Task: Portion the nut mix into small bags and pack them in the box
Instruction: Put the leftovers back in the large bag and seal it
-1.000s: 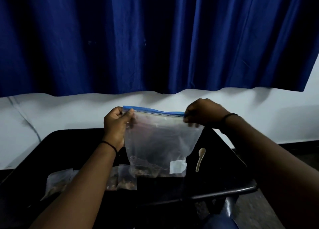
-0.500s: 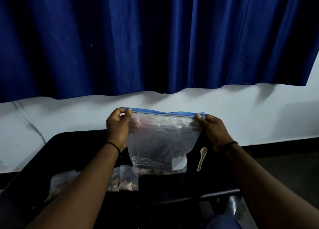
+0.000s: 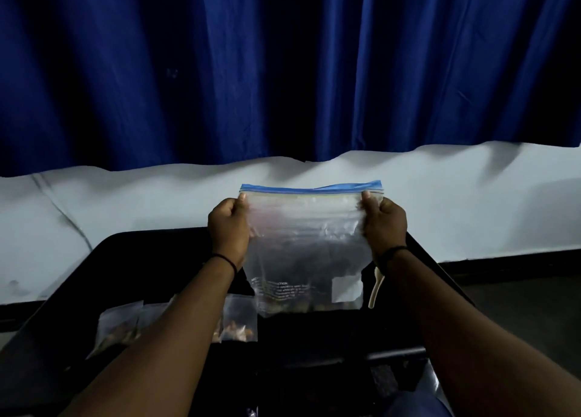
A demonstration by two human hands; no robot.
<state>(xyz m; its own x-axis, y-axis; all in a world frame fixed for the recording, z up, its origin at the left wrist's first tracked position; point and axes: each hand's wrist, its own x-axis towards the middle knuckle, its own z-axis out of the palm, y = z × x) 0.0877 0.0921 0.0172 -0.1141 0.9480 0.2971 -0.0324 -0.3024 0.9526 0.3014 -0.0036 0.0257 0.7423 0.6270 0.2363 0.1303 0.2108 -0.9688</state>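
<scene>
A large clear zip bag (image 3: 309, 246) with a blue seal strip hangs upright above the black table (image 3: 314, 331), a thin layer of nut mix at its bottom. My left hand (image 3: 228, 228) pinches its upper left corner and my right hand (image 3: 383, 224) pinches its upper right corner, just under the seal. Small clear bags (image 3: 239, 322) with nuts lie on the table at the lower left, partly hidden by my left forearm. No box is in view.
A pale plastic spoon (image 3: 375, 290) lies on the table right of the big bag, partly behind my right wrist. A white wall and a blue curtain (image 3: 283, 70) stand behind the table. The table's front edge has a dark bar (image 3: 393, 353).
My right hand slid along the blue seal from mid-strip out to the bag's right corner. The bag now hangs flatter and wider between both hands, held slightly higher.
</scene>
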